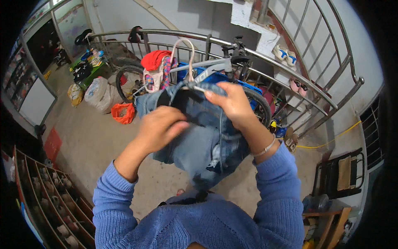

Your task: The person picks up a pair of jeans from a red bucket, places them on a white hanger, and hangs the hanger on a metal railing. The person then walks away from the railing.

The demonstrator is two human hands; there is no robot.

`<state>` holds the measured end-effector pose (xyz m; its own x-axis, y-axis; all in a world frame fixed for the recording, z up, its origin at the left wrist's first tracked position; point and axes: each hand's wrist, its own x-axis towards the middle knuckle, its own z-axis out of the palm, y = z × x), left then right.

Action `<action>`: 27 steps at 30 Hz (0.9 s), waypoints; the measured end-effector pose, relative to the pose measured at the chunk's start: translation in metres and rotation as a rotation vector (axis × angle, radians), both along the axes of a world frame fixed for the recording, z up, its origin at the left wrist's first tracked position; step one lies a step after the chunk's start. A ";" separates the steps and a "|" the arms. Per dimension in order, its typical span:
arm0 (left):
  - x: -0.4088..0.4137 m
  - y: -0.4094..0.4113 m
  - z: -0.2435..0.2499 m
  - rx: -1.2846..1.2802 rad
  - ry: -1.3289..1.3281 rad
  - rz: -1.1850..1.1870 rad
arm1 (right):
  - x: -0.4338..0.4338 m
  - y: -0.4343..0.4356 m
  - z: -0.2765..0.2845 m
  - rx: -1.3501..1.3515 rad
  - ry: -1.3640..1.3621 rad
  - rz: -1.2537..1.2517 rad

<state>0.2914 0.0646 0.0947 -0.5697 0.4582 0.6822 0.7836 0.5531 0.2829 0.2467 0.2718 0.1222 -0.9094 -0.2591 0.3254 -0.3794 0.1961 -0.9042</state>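
Observation:
A blue denim garment hangs in front of me, its dark inside showing at the top. My right hand pinches its upper edge, the thumb beside a thin pale bar. Above the garment rises a pale pink loop; the hand and cloth hide how it joins the bar. My left hand is blurred in front of the garment's left side, fingers curled and thumb pointing right. Whether cloth is between those fingers cannot be made out.
Behind the garment a grey bicycle leans along a metal railing. Plastic bags and an orange bag stand on the floor. A shoe rack is at lower left, a folded chair at right.

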 end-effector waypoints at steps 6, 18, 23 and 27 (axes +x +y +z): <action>-0.046 0.035 -0.042 0.089 -0.145 0.087 | 0.019 0.062 -0.015 0.180 -0.089 -0.022; -0.149 0.185 -0.098 -0.022 -0.524 -0.006 | -0.070 0.220 -0.079 0.140 -0.253 -0.320; -0.208 0.207 -0.106 -0.119 -0.593 0.007 | -0.124 0.241 -0.112 0.030 -0.248 -0.364; -0.271 0.212 -0.125 -0.096 -0.556 -0.024 | -0.175 0.246 -0.132 -0.062 -0.271 -0.372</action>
<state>0.0209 0.2769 -0.0298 -0.8201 0.5211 0.2364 0.5436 0.5806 0.6062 0.0716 0.5174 -0.0103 -0.9912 0.1138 0.0674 -0.0415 0.2162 -0.9755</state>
